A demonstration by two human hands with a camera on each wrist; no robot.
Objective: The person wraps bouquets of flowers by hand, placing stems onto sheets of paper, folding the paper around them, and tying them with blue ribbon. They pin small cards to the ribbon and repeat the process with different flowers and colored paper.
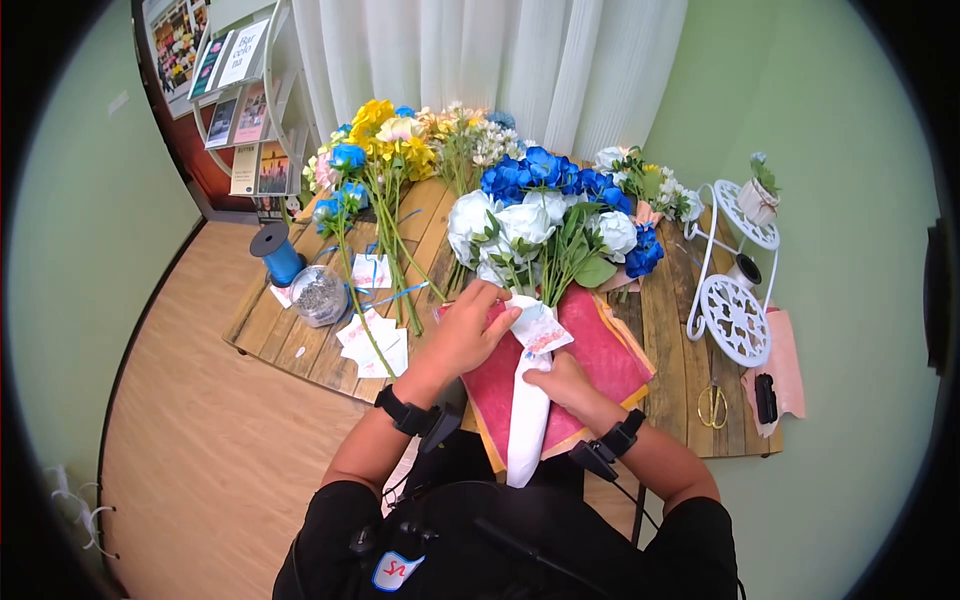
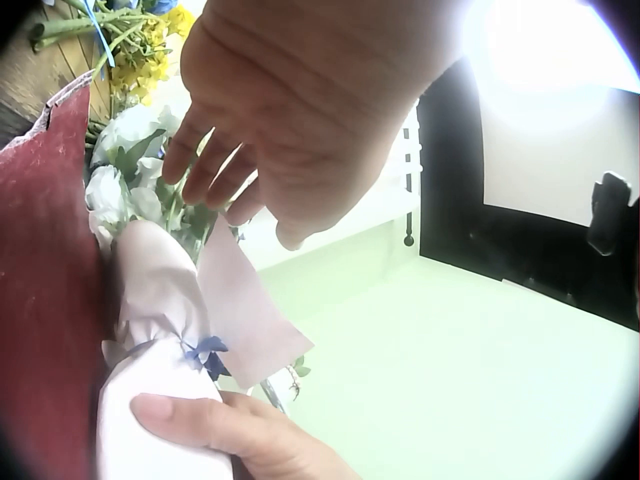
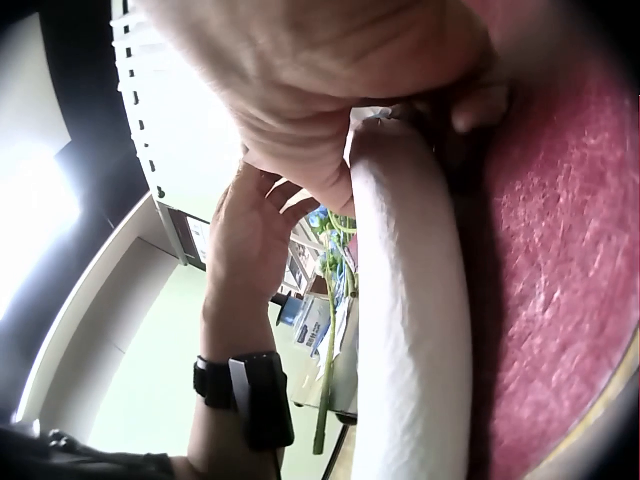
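Observation:
A bouquet of white flowers (image 1: pixel 525 222) and blue flowers (image 1: pixel 550 172) has its stems in a white wrap (image 1: pixel 528 420). My right hand (image 1: pixel 568 385) grips this wrap, its thumb (image 2: pixel 170 415) lying across the white surface in the left wrist view. Blue ribbon (image 2: pixel 205 352) circles the gathered part just above that thumb. A small printed card (image 1: pixel 542 328) stands out beside the ribbon. My left hand (image 1: pixel 468 335) is at the card's upper corner with fingers extended and thumb apart; whether it touches the card is unclear.
Red wrapping sheets (image 1: pixel 610 350) lie under the bouquet. Loose stems, cards (image 1: pixel 375 345), a blue ribbon spool (image 1: pixel 280 258) and a clear jar (image 1: pixel 318 296) are left. Gold scissors (image 1: pixel 712 405) and a white metal stand (image 1: pixel 735 320) are right.

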